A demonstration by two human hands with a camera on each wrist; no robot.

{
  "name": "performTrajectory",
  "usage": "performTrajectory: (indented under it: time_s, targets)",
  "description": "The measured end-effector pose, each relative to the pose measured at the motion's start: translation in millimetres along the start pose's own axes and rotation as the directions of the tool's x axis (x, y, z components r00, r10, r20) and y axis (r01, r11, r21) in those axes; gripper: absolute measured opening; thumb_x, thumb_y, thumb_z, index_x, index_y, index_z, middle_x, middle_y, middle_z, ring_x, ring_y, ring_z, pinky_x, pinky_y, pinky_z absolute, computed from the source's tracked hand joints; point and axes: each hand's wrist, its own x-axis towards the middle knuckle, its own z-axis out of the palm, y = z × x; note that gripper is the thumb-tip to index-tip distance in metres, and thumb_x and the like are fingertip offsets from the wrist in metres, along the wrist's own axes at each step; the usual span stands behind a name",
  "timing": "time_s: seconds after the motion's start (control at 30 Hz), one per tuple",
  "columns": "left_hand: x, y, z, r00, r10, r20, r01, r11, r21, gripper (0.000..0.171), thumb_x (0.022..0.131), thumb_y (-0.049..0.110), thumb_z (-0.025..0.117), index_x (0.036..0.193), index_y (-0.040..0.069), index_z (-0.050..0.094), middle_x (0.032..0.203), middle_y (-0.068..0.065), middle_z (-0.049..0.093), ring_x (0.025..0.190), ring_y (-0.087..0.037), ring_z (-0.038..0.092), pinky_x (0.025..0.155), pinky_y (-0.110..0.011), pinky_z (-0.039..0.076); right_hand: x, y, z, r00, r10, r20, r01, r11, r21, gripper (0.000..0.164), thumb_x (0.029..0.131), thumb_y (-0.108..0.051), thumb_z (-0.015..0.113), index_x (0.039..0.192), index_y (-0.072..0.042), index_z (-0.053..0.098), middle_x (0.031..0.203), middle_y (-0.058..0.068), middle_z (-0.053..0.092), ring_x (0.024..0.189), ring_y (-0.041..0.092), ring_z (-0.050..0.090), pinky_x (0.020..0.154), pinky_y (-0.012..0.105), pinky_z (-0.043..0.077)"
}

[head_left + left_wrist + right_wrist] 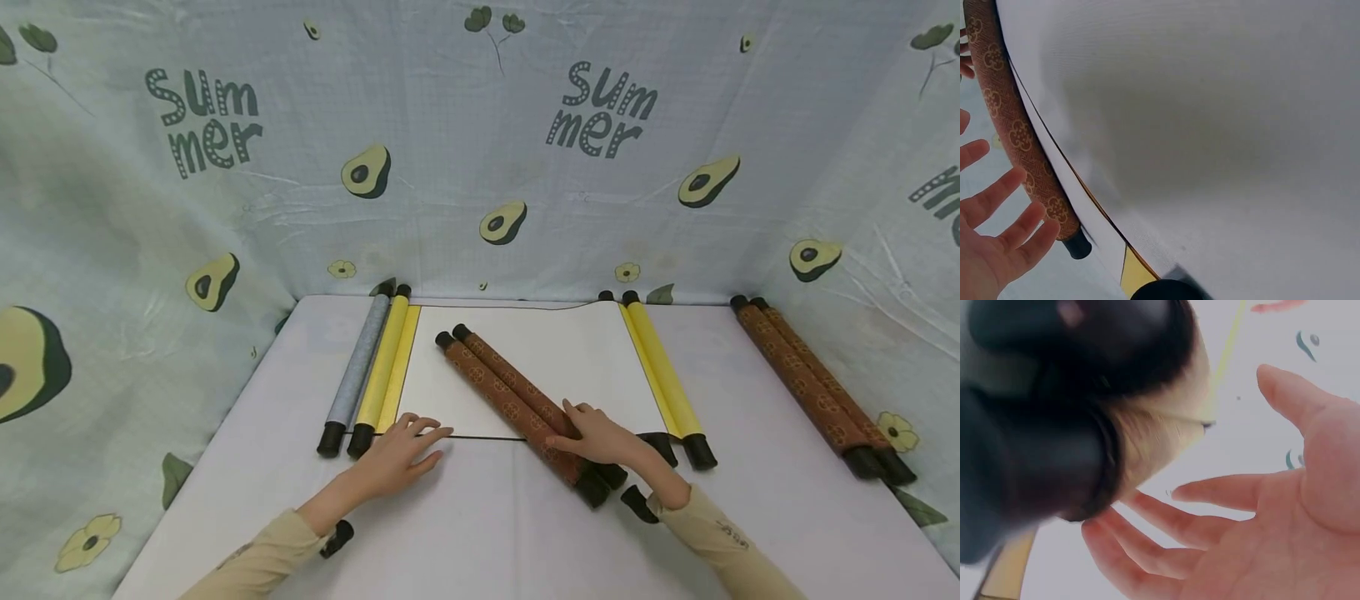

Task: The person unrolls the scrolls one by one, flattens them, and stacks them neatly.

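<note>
A brown scroll with a gold flower pattern (501,390) lies slantwise across a partly unrolled scroll's white sheet (577,346). Its two rolls sit side by side with black end knobs (1029,462). My right hand (598,435) is over the near part of the brown scroll, fingertips touching it, fingers fairly straight in the right wrist view. To the left, my left hand (397,457) hovers near the sheet's front edge with spread fingers and holds nothing. Beside that hand stands the near end of a yellow roll (384,371).
A grey-blue roll (358,362) lies left of the yellow one. Another yellow roll (663,371) borders the sheet's right side. At the far right rests a second pair of brown rolls (806,383). Black pieces (639,505) lie near both forearms. Patterned cloth walls surround the table.
</note>
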Motion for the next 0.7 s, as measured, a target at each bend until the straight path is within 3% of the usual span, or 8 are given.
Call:
performTrajectory:
  time_s: [0.17, 0.23, 0.33, 0.47, 0.57, 0.63, 0.7]
  targets:
    - [7.2, 6.3, -1.0, 0.997, -0.064, 0.044, 0.07, 0.983, -0.171, 0.033, 0.089, 0.021, 0.053, 0.121, 0.012, 0.054, 0.115, -0.005, 0.056, 0.099, -0.02, 0.049, 0.081, -0.037, 0.044, 8.5, 10.7, -19.0, 0.996, -0.039, 0.082, 0.034, 0.998, 0.053, 0.072, 0.091, -0.042, 0.045, 0.134, 0.013, 0.027, 0.127, 0.031, 0.044, 0.115, 0.04, 0.045, 0.092, 0.048, 0.039]
    - [11.2, 8.2, -0.1, 0.993, -0.089, 0.074, 0.105, 0.963, -0.247, 0.033, 0.091, 0.022, 0.05, 0.122, 0.011, 0.053, 0.117, -0.006, 0.055, 0.103, -0.022, 0.049, 0.083, -0.038, 0.044, 12.8, 14.3, -24.5, 0.994, -0.023, 0.106, 0.016, 0.997, 0.072, 0.067, 0.092, -0.041, 0.043, 0.134, 0.009, 0.029, 0.128, 0.028, 0.044, 0.118, 0.04, 0.044, 0.093, 0.048, 0.039]
    - [17.8, 10.8, 2.3, 0.986, -0.128, 0.108, 0.16, 0.912, -0.377, 0.034, 0.092, 0.022, 0.047, 0.123, 0.008, 0.051, 0.12, -0.008, 0.055, 0.108, -0.026, 0.05, 0.086, -0.041, 0.044, 19.1, 16.3, -31.4, 0.992, 0.019, 0.128, -0.035, 0.992, 0.119, 0.065, 0.092, -0.043, 0.042, 0.135, 0.004, 0.032, 0.131, 0.025, 0.044, 0.12, 0.039, 0.041, 0.094, 0.048, 0.038]
    - [27.5, 14.4, 6.4, 0.976, -0.179, 0.127, 0.219, 0.81, -0.544, 0.035, 0.093, 0.02, 0.046, 0.122, 0.002, 0.051, 0.119, -0.015, 0.056, 0.103, -0.029, 0.056, 0.082, -0.036, 0.048, 28.8, 17.0, -38.1, 0.986, 0.07, 0.151, -0.103, 0.968, 0.228, 0.066, 0.09, -0.047, 0.042, 0.135, 0.001, 0.034, 0.132, 0.024, 0.042, 0.114, 0.037, 0.047, 0.086, 0.044, 0.044]
    - [34.8, 16.9, 8.9, 0.965, -0.215, 0.15, 0.26, 0.707, -0.658, 0.036, 0.094, 0.02, 0.044, 0.121, -0.003, 0.05, 0.118, -0.023, 0.055, 0.099, -0.034, 0.058, 0.076, -0.034, 0.051, 36.2, 18.2, -41.7, 0.982, 0.077, 0.175, -0.133, 0.933, 0.334, 0.066, 0.091, -0.047, 0.041, 0.135, 0.002, 0.035, 0.132, 0.023, 0.042, 0.11, 0.035, 0.05, 0.082, 0.041, 0.047]
    - [39.2, 18.5, 10.1, 0.954, -0.238, 0.185, 0.295, 0.61, -0.735, 0.038, 0.095, 0.021, 0.041, 0.122, -0.006, 0.047, 0.119, -0.027, 0.052, 0.102, -0.038, 0.056, 0.077, -0.034, 0.051, 40.2, 19.5, -43.2, 0.979, 0.075, 0.188, -0.148, 0.9, 0.409, 0.064, 0.092, -0.046, 0.039, 0.134, 0.001, 0.035, 0.132, 0.022, 0.043, 0.112, 0.035, 0.049, 0.084, 0.042, 0.047]
    - [43.3, 20.5, 11.3, 0.936, -0.261, 0.235, 0.337, 0.482, -0.809, 0.041, 0.096, 0.021, 0.039, 0.124, -0.008, 0.043, 0.122, -0.03, 0.048, 0.106, -0.042, 0.053, 0.079, -0.036, 0.051, 43.9, 21.2, -44.0, 0.977, 0.068, 0.2, -0.158, 0.865, 0.477, 0.062, 0.093, -0.045, 0.037, 0.134, 0.001, 0.036, 0.132, 0.021, 0.043, 0.114, 0.035, 0.049, 0.086, 0.042, 0.046]
